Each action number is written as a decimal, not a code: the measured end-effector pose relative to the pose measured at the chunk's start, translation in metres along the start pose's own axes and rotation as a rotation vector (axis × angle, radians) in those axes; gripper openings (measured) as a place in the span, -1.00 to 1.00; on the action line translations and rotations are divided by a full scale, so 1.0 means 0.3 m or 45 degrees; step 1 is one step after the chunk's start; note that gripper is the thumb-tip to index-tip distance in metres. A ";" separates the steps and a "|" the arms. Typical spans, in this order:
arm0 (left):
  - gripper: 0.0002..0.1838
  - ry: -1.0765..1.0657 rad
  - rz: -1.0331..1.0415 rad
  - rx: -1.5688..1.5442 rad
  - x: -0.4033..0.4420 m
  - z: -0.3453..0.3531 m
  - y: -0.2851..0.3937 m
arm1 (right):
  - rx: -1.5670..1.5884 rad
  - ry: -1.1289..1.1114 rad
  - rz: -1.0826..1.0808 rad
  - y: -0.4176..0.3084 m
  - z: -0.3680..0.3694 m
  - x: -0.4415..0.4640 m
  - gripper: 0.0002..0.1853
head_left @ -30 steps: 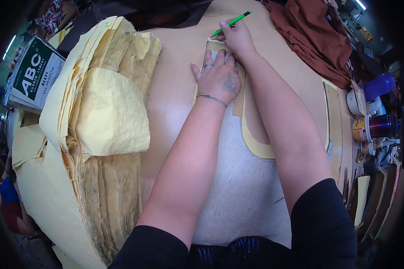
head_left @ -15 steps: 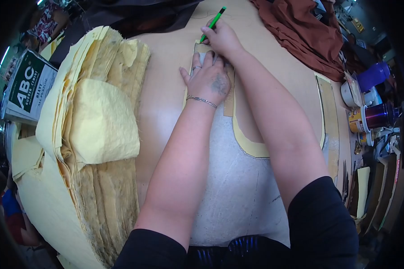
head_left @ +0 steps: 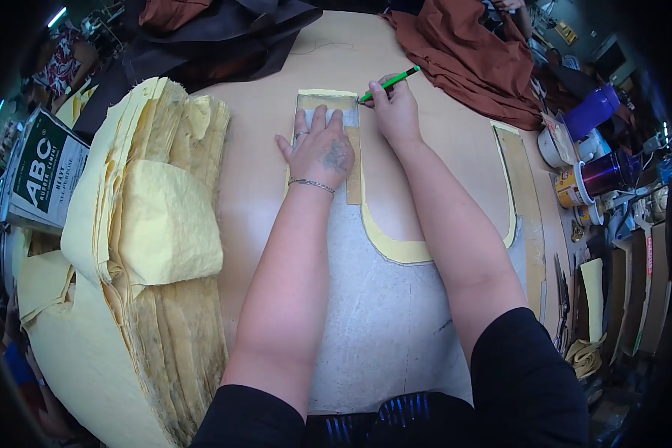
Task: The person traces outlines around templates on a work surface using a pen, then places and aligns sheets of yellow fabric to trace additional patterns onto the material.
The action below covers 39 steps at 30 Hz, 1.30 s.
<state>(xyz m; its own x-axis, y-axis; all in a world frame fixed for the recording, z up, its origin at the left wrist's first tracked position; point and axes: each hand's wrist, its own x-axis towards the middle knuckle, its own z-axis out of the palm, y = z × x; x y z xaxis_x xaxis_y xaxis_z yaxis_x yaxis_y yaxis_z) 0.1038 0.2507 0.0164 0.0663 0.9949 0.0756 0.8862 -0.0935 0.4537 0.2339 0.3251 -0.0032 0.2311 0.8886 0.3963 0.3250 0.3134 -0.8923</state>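
Note:
My left hand (head_left: 322, 153) lies flat with fingers spread on the narrow upper arm of a grey template (head_left: 381, 321), which has tan strips along its edges. Yellow material (head_left: 396, 248) shows beneath the template, following its curved inner edge and its top end. Pinched in my right hand (head_left: 396, 113) is a green pencil (head_left: 393, 82), leaning to the right. Its point meets the upper right corner of the template's arm. Whether it leaves a line is too small to make out.
A thick stack of yellow sheets (head_left: 175, 224) stands at left, beside a rubber cement can (head_left: 48, 168). Dark cloth (head_left: 224, 45) and brown cloth (head_left: 463, 60) lie at the back. Tubs (head_left: 571, 185), a purple cup (head_left: 593, 116) and scissors (head_left: 561, 287) line the right edge.
The pencil point has gone from the template arm's upper left corner to its upper right corner, and the pencil now leans lower. My left hand stays pressed on the template. The view has shifted.

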 end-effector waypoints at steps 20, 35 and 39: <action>-0.54 0.005 -0.024 0.006 -0.001 -0.003 0.002 | -0.362 -0.718 -0.122 -0.373 -0.265 -0.533 -0.89; -0.55 0.015 -0.010 -0.003 -0.001 0.002 0.003 | -0.147 0.018 -0.009 -0.046 0.013 -0.044 -0.82; -0.54 0.017 -0.007 0.000 0.005 0.008 -0.001 | -0.413 -0.142 -0.171 -0.158 -0.044 -0.191 -0.80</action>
<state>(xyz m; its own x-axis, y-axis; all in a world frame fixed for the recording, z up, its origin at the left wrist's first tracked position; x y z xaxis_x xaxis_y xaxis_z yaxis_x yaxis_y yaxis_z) 0.1047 0.2522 0.0142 0.0554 0.9948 0.0852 0.8865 -0.0883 0.4543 0.2174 0.2550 0.0194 0.0711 0.8832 0.4635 0.6236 0.3233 -0.7117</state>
